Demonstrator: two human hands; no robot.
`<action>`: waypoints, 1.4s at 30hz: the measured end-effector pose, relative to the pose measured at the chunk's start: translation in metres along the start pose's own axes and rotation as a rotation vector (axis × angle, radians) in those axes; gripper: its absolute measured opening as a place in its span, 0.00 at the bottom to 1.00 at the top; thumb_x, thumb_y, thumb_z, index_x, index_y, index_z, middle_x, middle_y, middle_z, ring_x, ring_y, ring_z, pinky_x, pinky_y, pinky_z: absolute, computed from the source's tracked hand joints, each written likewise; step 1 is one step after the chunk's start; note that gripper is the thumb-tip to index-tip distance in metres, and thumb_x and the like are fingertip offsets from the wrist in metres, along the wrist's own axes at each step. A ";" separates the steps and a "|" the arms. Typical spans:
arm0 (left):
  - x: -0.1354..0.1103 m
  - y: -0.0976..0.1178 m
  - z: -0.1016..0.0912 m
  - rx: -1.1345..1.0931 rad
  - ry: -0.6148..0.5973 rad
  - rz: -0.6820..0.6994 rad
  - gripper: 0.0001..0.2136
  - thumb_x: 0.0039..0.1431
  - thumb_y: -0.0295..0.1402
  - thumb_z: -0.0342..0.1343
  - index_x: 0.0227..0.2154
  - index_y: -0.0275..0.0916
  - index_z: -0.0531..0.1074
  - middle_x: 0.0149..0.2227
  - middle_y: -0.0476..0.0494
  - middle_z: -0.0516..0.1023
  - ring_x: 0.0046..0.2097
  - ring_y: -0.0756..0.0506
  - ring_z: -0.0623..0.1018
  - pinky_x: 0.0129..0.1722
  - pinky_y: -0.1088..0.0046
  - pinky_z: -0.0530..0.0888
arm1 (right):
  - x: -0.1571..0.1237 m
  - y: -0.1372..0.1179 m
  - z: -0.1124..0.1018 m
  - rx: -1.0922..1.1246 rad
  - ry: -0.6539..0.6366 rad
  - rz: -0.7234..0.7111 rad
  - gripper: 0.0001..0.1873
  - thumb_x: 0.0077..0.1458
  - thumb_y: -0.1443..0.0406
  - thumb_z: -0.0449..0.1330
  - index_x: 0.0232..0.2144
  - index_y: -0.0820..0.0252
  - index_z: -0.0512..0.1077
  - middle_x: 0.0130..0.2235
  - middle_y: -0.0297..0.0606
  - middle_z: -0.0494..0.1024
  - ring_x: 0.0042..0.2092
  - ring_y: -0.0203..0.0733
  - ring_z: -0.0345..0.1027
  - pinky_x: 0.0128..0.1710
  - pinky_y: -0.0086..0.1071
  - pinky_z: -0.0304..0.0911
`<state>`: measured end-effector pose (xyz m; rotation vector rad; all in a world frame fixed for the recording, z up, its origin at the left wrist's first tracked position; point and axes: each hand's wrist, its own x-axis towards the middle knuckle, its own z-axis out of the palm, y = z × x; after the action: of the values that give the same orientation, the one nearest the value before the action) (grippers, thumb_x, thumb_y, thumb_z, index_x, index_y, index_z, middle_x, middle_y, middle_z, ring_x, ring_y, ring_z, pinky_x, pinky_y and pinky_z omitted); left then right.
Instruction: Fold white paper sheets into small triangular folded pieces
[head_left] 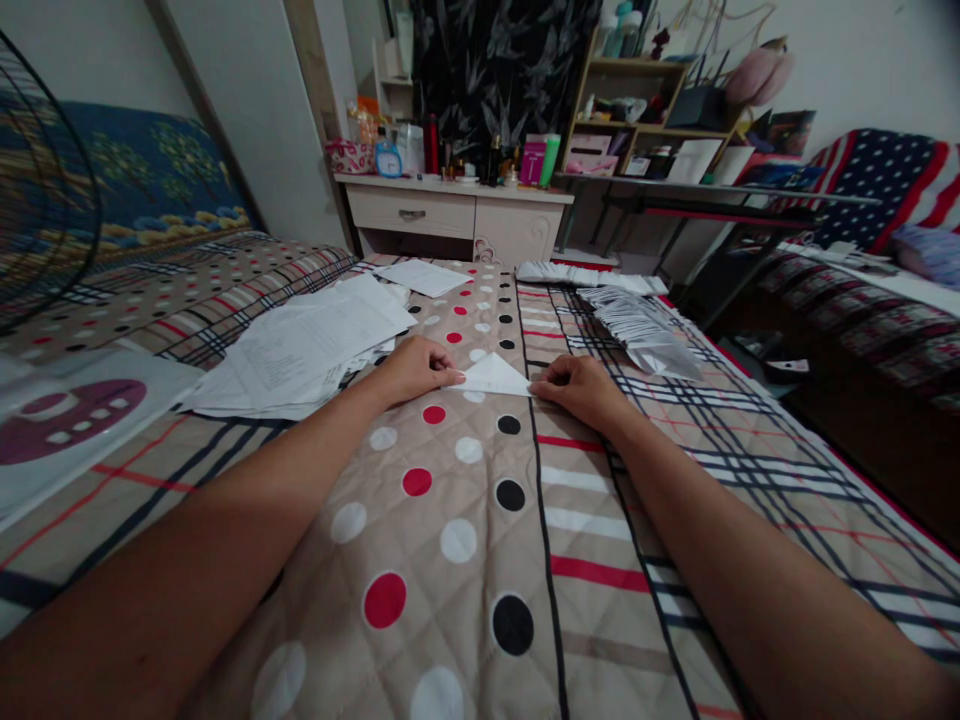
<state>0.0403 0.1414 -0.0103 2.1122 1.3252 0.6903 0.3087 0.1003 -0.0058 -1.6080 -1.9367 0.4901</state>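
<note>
Between my hands a small piece of white paper (495,374), folded to a triangular top with a straight lower edge, lies on the patterned bedspread (487,520). My left hand (417,368) pinches its left corner between thumb and forefinger. At the opposite corner, the fingertips of my right hand (576,388) are closed on the paper's edge. Beyond my left hand spreads a pile of printed white sheets (300,345). To the right of my right hand lies a row of folded white papers (637,325), fanned over one another.
Another row of folded papers (585,275) and a white sheet (424,277) lie farther back. At left are a plastic bag (82,410) with a purple print and a fan (45,180). A white cabinet (442,212) stands behind the bed, beside a desk with shelves (637,125).
</note>
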 end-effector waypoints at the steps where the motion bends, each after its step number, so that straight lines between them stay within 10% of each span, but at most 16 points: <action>1: 0.000 0.000 0.000 0.007 0.000 0.008 0.13 0.46 0.41 0.62 0.26 0.34 0.77 0.22 0.48 0.74 0.24 0.51 0.67 0.23 0.75 0.59 | 0.000 0.000 0.000 -0.004 -0.001 0.004 0.11 0.45 0.60 0.65 0.22 0.63 0.74 0.23 0.35 0.75 0.26 0.36 0.65 0.26 0.29 0.57; 24: 0.001 -0.002 0.013 0.296 0.134 0.145 0.17 0.43 0.48 0.66 0.27 0.39 0.75 0.31 0.46 0.74 0.31 0.47 0.70 0.29 0.72 0.61 | -0.003 -0.008 0.009 -0.197 0.030 0.037 0.19 0.45 0.53 0.65 0.35 0.60 0.77 0.36 0.40 0.77 0.33 0.42 0.67 0.31 0.32 0.57; 30: -0.003 0.006 0.019 -0.032 0.163 0.126 0.15 0.44 0.44 0.66 0.26 0.36 0.75 0.28 0.48 0.75 0.30 0.48 0.72 0.30 0.73 0.64 | -0.007 -0.010 0.014 0.185 0.039 0.056 0.15 0.43 0.54 0.65 0.24 0.60 0.71 0.24 0.32 0.72 0.26 0.36 0.61 0.26 0.29 0.53; 37: -0.003 0.030 0.028 -0.963 0.372 -0.176 0.21 0.33 0.42 0.71 0.28 0.35 0.72 0.22 0.51 0.74 0.22 0.54 0.70 0.23 0.78 0.66 | -0.016 -0.030 0.021 0.795 -0.059 0.129 0.17 0.42 0.53 0.66 0.22 0.61 0.71 0.25 0.35 0.73 0.25 0.35 0.61 0.24 0.28 0.55; 42: -0.005 0.037 0.030 -1.061 0.309 -0.248 0.21 0.30 0.40 0.73 0.25 0.34 0.72 0.20 0.49 0.75 0.21 0.55 0.69 0.20 0.80 0.61 | -0.022 -0.042 0.023 0.857 -0.061 0.132 0.17 0.43 0.52 0.65 0.19 0.60 0.70 0.23 0.35 0.73 0.22 0.33 0.57 0.21 0.28 0.51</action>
<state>0.0817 0.1181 -0.0073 1.0028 0.9788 1.2765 0.2650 0.0718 -0.0023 -1.1450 -1.3467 1.2296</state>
